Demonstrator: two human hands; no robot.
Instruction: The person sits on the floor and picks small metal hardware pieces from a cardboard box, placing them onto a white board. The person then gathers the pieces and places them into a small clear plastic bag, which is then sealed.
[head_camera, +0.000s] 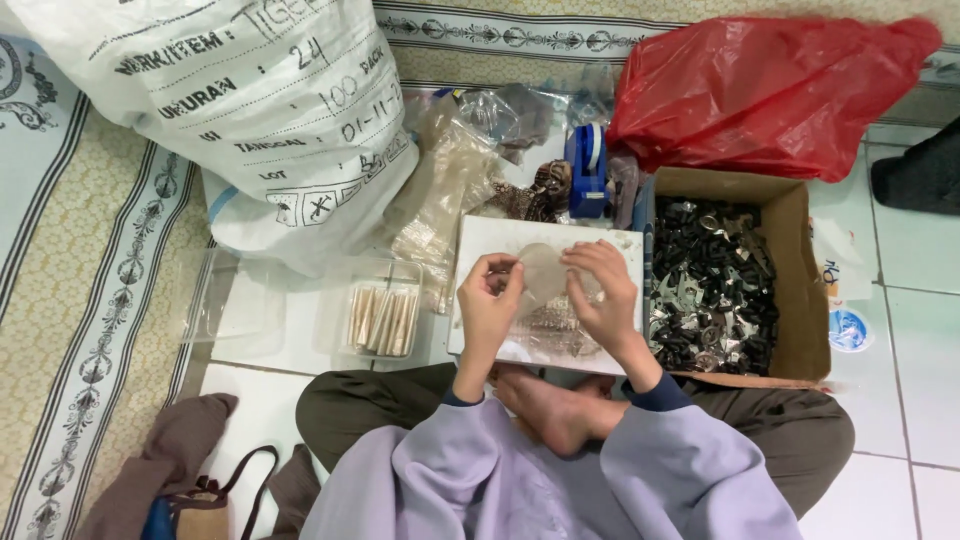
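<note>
While you sit cross-legged, your left hand (487, 300) and right hand (603, 292) both pinch one clear plastic pouch (543, 272) above white tray (480, 238).

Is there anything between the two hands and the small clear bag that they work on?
No. The left hand and the right hand both pinch the small clear bag directly, above the white board. Nothing visible lies between them.
</note>
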